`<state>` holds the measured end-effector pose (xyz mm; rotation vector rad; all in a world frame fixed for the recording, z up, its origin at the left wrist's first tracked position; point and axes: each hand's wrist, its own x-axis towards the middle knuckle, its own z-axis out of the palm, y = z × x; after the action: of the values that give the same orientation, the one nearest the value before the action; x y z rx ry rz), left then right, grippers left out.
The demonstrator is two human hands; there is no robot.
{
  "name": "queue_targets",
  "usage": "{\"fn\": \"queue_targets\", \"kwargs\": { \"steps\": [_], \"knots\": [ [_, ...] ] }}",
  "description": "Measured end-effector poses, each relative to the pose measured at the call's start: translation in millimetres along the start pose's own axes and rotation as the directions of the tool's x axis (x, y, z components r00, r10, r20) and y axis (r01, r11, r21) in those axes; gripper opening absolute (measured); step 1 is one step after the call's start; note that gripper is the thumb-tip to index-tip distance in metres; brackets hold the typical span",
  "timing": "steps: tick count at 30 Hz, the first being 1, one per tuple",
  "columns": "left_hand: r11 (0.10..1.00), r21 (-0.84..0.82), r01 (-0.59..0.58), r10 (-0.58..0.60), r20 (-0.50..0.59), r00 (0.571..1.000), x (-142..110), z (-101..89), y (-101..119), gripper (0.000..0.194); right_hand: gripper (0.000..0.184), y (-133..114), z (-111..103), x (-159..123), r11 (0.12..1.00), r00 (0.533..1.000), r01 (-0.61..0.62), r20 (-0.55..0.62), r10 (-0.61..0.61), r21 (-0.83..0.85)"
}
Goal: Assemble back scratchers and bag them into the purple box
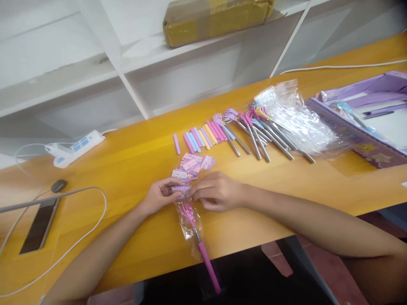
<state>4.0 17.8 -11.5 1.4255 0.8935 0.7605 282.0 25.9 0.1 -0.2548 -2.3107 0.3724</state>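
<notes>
Head camera looks forward and down (slightly tilted) at the hands [195, 192].

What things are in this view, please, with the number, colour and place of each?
Shelving: one, white, behind desk
Taped box: one, yellow-brown, on shelving
Desk: one, yellow-orange, centre
Power strip: one, white-blue, left
Phone-like slab: one, dark, left
Cables: several, pale, left and far right
Tubes: about twelve, multicoloured, mid-desk
Claw-headed rods: several, multicoloured heads, beside tubes
Clear bags: uncountable, transparent, right
Open box: one, purple, far right
Loose cards: several, pink-purple, beyond hands
Bagged claw: one, pink, near edge
Held card: one, purplish, left hand
Hands: two, left, right, centre
</notes>
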Motion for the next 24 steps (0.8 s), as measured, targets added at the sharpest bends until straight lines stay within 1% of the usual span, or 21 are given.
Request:
{"fn": "queue_targets", "kwargs": {
  "steps": [2,3,5,6,8,10,12,13,14,15,16,17,19,20,22,24],
  "knots": [
    [1.000,-0.013,-0.009,0.009,-0.003,1.000,0.0,-0.4,-0.3,0.030,0.018,-0.9,-2.2,0.4,0.999,0.999,-0.048,-0.016,0.048,0.023],
    [1.000,-0.023,-0.013,0.013,-0.008,1.000,0.0,-0.7,-0.4,0.031,0.017,-1.5,-3.0,0.7,0.994,0.995,-0.097,-0.016,0.098,0.054],
    [0.998,-0.051,-0.023,0.022,-0.028,0.999,0.1,-1.2,0.0,0.032,0.017,-3.3,-3.7,1.5,0.956,0.971,-0.238,0.021,0.238,0.172],
    [0.998,-0.064,-0.028,0.026,-0.038,0.999,0.1,-1.5,0.3,0.032,0.017,-4.9,-3.6,2.3,0.915,0.949,-0.316,0.068,0.309,0.250],
    [0.996,-0.082,-0.040,0.036,-0.056,0.998,0.4,-2.0,1.2,0.032,0.018,-10.2,-3.0,4.6,0.797,0.885,-0.466,0.224,0.409,0.386],
    [0.994,-0.098,-0.049,0.042,-0.073,0.996,0.6,-2.3,1.9,0.032,0.020,-18.7,-2.0,7.5,0.653,0.791,-0.609,0.414,0.451,0.451],
    [0.991,-0.128,-0.046,0.034,-0.098,0.995,0.4,-2.1,2.5,0.032,0.026,-29.5,-0.3,10.0,0.477,0.671,-0.737,0.604,0.430,0.479],
    [0.988,-0.151,-0.038,0.022,-0.110,0.994,0.1,-1.9,2.9,0.034,0.032,-34.9,1.2,10.7,0.379,0.617,-0.784,0.681,0.393,0.492],
    [0.983,-0.180,-0.026,0.004,-0.119,0.993,-0.3,-1.7,3.4,0.035,0.036,-40.0,3.1,11.1,0.283,0.579,-0.815,0.739,0.345,0.506],
    [0.976,-0.217,-0.012,-0.015,-0.124,0.992,-0.7,-1.6,4.1,0.037,0.040,-44.4,5.6,11.0,0.197,0.559,-0.829,0.775,0.295,0.524],
    [0.965,-0.262,0.006,-0.039,-0.121,0.992,-1.2,-1.4,5.0,0.040,0.043,-47.8,8.4,10.7,0.128,0.556,-0.830,0.792,0.253,0.542],
    [0.949,-0.313,0.027,-0.065,-0.109,0.992,-1.6,-1.4,6.2,0.043,0.045,-50.1,11.3,10.1,0.080,0.565,-0.823,0.794,0.223,0.563],
    [0.909,-0.410,0.068,-0.108,-0.075,0.991,-2.0,-1.6,8.9,0.049,0.047,-51.1,15.8,9.3,0.026,0.585,-0.806,0.788,0.190,0.592],
    [0.889,-0.450,0.081,-0.124,-0.065,0.990,-2.0,-1.7,10.3,0.051,0.047,-49.7,16.3,9.6,0.015,0.593,-0.799,0.784,0.183,0.600],
    [0.853,-0.514,0.088,-0.146,-0.072,0.987,-1.5,-1.9,13.0,0.050,0.045,-43.3,11.6,12.7,0.022,0.607,-0.789,0.772,0.189,0.615],
    [0.823,-0.562,0.082,-0.147,-0.071,0.987,-0.8,-1.7,15.6,0.045,0.041,-33.0,-3.7,19.7,0.054,0.633,-0.767,0.739,0.231,0.639]
  ]
}}
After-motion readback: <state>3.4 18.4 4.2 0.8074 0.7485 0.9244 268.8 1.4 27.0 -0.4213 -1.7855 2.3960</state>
